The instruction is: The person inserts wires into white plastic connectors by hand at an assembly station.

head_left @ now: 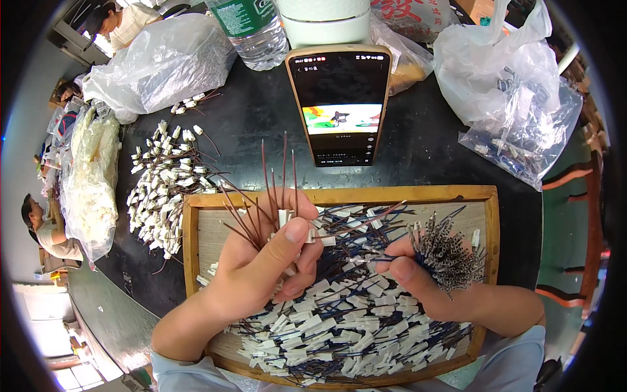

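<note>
My left hand (251, 268) is closed around several white plastic connectors (285, 217) with brown wires standing up and fanning out from them. One connector is pinched between thumb and forefinger, its brown wire pointing right. My right hand (434, 291) grips a thick bundle of dark blue wires (449, 251) tipped with small metal terminals. Between its thumb and forefinger, a single wire end (359, 259) points left toward my left hand, apart from the pinched connector. Below both hands, a wood-framed tray (339, 195) holds a heap of white connectors (339, 320) with dark wires.
Left of the tray lies a pile of connectors with brown wires (163, 189). A smartphone (339, 111) stands behind the tray, near a water bottle (251, 29). Plastic bags (163, 65) sit at back left, with another bag (503, 85) at back right. People sit at far left.
</note>
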The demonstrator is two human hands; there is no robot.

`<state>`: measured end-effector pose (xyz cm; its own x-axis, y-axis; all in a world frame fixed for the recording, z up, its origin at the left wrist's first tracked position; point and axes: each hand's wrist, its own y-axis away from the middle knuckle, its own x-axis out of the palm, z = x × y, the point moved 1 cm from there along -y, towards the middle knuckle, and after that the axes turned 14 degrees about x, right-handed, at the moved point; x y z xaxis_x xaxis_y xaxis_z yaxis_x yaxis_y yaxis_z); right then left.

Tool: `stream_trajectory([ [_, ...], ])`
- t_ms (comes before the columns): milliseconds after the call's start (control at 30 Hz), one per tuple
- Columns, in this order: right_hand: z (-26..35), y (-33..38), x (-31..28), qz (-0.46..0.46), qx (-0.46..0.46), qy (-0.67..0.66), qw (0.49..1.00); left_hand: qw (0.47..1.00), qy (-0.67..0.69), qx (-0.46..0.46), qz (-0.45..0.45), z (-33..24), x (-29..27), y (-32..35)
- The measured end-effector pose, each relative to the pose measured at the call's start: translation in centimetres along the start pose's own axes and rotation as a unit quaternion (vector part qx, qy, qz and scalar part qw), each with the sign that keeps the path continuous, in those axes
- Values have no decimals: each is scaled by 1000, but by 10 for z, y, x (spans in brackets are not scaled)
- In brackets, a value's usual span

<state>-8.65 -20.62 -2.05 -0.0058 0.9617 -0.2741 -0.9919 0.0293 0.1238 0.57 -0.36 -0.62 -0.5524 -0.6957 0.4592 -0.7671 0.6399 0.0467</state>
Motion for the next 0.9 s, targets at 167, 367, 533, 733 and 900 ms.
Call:
stream_trajectory([
  [167, 1, 1, 2, 8, 50, -118, 992, 998, -66, 24, 2, 3, 3, 3],
  [367, -5, -2, 2, -21, -14, -80, 997, 960, -247, 112, 69, 3, 8, 9],
  [533, -6, -1, 1, -17, -13, -36, 999, 935, -310, 150, 88, 2, 8, 13],
  [733, -5, 3, -1, 3, 12, -53, 999, 872, -393, 273, 108, 8, 10, 9],
  [900, -6, 5, -2, 19, 35, -66, 997, 827, -446, 303, 160, 8, 7, 8],
])
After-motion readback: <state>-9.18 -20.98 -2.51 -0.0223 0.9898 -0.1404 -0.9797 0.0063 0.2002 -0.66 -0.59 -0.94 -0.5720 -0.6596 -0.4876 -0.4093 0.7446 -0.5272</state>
